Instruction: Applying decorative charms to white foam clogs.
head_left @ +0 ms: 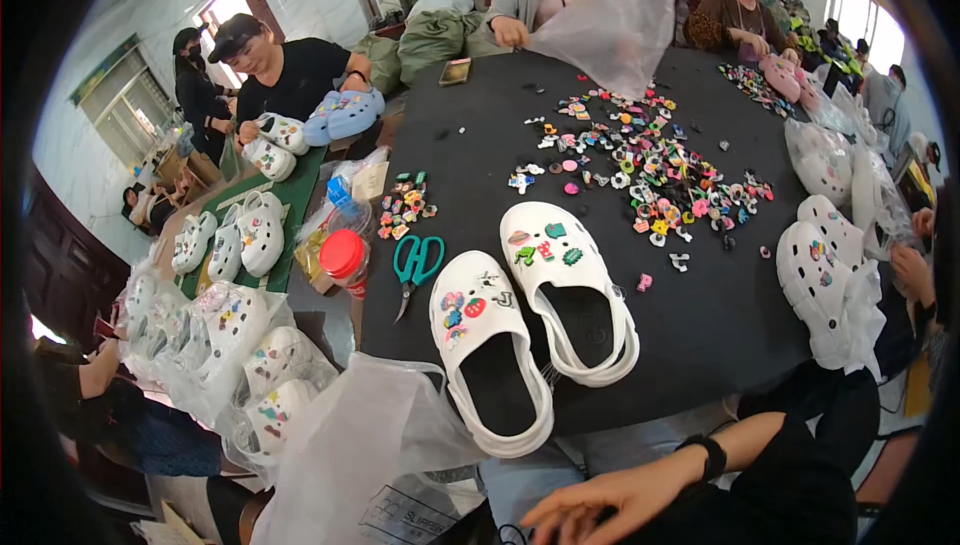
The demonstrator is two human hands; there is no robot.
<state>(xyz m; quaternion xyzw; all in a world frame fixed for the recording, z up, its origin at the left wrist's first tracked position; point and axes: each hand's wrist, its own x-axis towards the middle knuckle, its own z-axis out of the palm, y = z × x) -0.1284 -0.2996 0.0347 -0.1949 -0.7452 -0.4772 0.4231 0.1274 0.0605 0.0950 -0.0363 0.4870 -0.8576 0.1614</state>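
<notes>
My right hand (625,490) reaches in from the lower right, below the table's near edge, with a black band on the wrist. Its fingers are loosely spread and nothing shows in them. My left hand is out of sight. Before me on the black table lies a pair of white clogs, toes pointing away. The left clog (474,307) carries several colourful charms, among them a strawberry and a rainbow. Its partner, the right clog (545,235), bears charms too, some of them green. A clear plastic bag (370,425) hangs by the near left edge.
Teal-handled scissors (418,262) and a red-lidded jar (345,257) lie left of the clogs. Loose charms (650,155) spread across the far table (460,155). Bagged clogs (820,270) stand at the right edge. Across the table, a person holds a plastic bag (620,40).
</notes>
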